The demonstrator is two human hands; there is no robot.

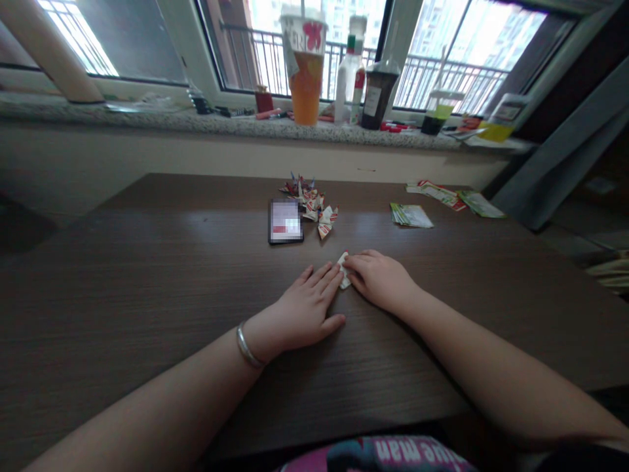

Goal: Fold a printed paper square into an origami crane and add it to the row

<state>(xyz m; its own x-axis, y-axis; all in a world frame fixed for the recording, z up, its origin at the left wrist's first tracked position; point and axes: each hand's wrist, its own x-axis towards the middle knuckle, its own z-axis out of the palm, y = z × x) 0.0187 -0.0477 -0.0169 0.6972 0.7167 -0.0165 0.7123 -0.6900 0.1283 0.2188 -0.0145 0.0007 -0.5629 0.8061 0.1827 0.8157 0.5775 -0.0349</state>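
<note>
A small folded piece of white paper point(344, 270) with a touch of red lies on the dark wooden table between my hands. My left hand point(308, 308), with a silver bangle at the wrist, rests flat with fingers stretched, their tips on the paper's left edge. From the other side, my right hand point(381, 278) has its fingers bent, thumb and fingertips pressed together at the paper's right edge. Just beyond sit several folded paper figures point(310, 202) with red and white patterns, one apart point(326, 221) and nearest to me.
A phone or tablet point(285, 221) with a blurred screen lies left of the figures. Flat wrappers or paper pieces point(411, 215) are at the back right. On the stone windowsill point(221, 124) stand a large cup of orange drink point(307, 85), bottles, a dark drink cup and small items.
</note>
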